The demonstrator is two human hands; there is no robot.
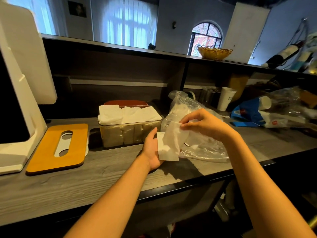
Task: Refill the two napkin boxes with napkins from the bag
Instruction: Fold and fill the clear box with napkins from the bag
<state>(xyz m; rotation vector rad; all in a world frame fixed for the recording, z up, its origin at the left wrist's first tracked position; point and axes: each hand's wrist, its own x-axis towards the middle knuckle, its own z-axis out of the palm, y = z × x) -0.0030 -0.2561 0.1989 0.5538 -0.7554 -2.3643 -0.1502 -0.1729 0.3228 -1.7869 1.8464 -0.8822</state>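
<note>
A person stands at a grey wood-grain counter [106, 172], both bare hands on a small stack of white paper napkins [169, 148]. The left hand [152, 152] cradles the stack from beneath, fingers loosely curled behind it. The right hand [204, 124] pinches the top napkin's upper corner between thumb and fingers.

The stack looks thin and floppy; sheets could slide loose or crumple if the pinch tugs only one layer.

Just left stands the clear rectangular napkin box [130, 133], already heaped with napkins. Further left sits a second box under a yellow wooden slotted lid [58, 148]. The crinkled clear plastic bag [193, 117] lies behind the hands. A white paper cup [225, 100] and blue packaging [247, 114] crowd the right.
</note>
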